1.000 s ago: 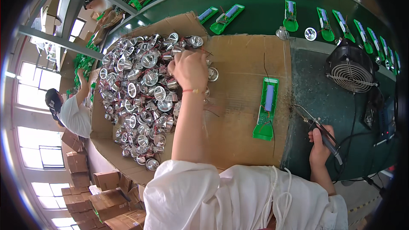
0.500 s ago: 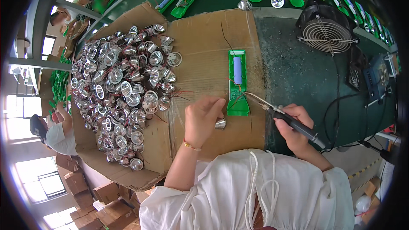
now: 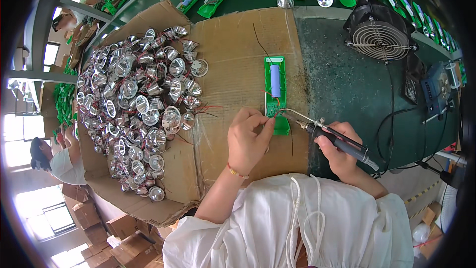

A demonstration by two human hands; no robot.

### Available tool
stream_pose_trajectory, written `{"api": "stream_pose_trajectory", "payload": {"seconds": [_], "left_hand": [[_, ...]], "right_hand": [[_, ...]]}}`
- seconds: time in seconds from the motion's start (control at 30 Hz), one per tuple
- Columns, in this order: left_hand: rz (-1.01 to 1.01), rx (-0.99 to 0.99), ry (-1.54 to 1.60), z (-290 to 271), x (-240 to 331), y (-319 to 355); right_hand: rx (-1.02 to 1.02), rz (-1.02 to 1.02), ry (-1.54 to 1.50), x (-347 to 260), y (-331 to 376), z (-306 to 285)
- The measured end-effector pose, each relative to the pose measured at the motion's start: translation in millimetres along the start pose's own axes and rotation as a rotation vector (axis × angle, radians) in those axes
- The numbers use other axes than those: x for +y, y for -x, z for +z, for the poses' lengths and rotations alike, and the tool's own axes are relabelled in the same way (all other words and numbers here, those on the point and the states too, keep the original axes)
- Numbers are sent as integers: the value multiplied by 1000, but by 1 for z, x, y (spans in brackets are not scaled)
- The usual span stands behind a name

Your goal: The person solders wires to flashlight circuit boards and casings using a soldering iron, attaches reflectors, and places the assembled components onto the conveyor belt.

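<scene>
Gripping a soldering iron in the right hand, tip at the green circuit board; left hand pinching something small, unidentifiable, beside it.

— From my feed, the left hand covers whatever its fingertips pinch at the green board.

— Same here; I can't tell if the soldering iron tip touches it, too small.

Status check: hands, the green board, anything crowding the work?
Left hand pinching at green board, lower end. Right hand gripping soldering iron, tip on the board. Reflector pile lies left, apart; fan well back.
</scene>
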State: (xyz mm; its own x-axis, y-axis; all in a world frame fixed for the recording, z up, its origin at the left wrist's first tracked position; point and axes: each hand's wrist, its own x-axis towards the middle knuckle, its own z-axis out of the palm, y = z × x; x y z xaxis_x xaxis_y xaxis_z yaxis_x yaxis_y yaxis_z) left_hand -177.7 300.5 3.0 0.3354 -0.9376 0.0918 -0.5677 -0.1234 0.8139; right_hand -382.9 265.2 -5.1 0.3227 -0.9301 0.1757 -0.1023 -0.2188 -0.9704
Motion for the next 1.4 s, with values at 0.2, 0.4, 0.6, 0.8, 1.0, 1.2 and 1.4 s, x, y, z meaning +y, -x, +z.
{"api": "stream_pose_trajectory", "payload": {"seconds": [0.2,0.4,0.6,0.8,1.0,1.2,1.4], "left_hand": [[-25,-18,-2,1,-2,-4],[-52,-45,2,1,-1,-4],[-52,-43,9,1,-3,-6],[-23,-43,23,0,-1,-4],[281,88,-292,-7,7,10],[468,189,-671,9,-1,9],[374,121,-485,-3,-5,14]], "right_hand": [[6,-59,14,4,-3,3],[90,71,-135,3,7,1],[30,94,-118,10,6,-5],[107,90,-170,12,6,-4],[155,119,-224,11,5,-3],[128,102,-228,13,7,-4],[141,97,-226,12,8,-5]]}}
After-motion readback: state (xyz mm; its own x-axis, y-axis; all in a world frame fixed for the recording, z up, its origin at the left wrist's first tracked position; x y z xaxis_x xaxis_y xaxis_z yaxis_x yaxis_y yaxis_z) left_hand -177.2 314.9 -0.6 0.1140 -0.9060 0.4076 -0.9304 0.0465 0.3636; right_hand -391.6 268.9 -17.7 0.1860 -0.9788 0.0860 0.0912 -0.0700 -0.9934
